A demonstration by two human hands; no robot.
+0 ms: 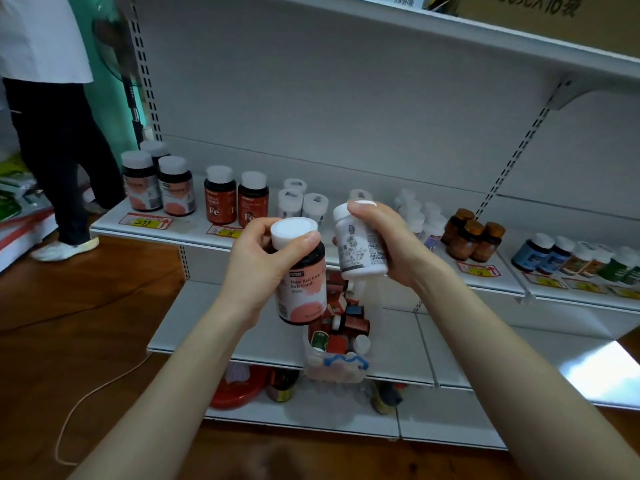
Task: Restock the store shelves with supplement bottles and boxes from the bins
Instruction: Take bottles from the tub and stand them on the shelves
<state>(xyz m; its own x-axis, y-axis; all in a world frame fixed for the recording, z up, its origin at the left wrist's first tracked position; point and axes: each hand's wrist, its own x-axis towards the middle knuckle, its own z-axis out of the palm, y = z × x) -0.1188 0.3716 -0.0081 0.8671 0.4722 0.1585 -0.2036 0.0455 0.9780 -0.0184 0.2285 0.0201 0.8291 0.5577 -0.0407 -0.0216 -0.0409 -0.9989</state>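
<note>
The person's left hand (258, 261) curls round the top of a dark bottle (303, 289) with a white cap and a pink label, thumb on the cap's side, and holds it upright in the air in front of the shelving. Just beside it, apart from it, the right hand (394, 247) wraps its fingers round a white bottle (360, 249), which tilts with its cap toward the upper left. Below both hands a clear bin (332, 372) with a blue handle stands on the lower shelf (214, 327), filled with small red boxes and bottles. Beyond the hands, the middle shelf (194, 228) carries groups of stock in a row: matching pink-label bottles (157, 188) at the left end, red-brown bottles marked Fe (235, 200), small white bottles (304, 202), amber bottles (472, 237), and blue bottles (543, 252) to the right. Price tags lie along its front edge. Far left, another person (59, 133) in a white top and dark trousers stands on the wooden floor (86, 323). A cardboard box (554, 19) sits on the top shelf (450, 32)
</note>
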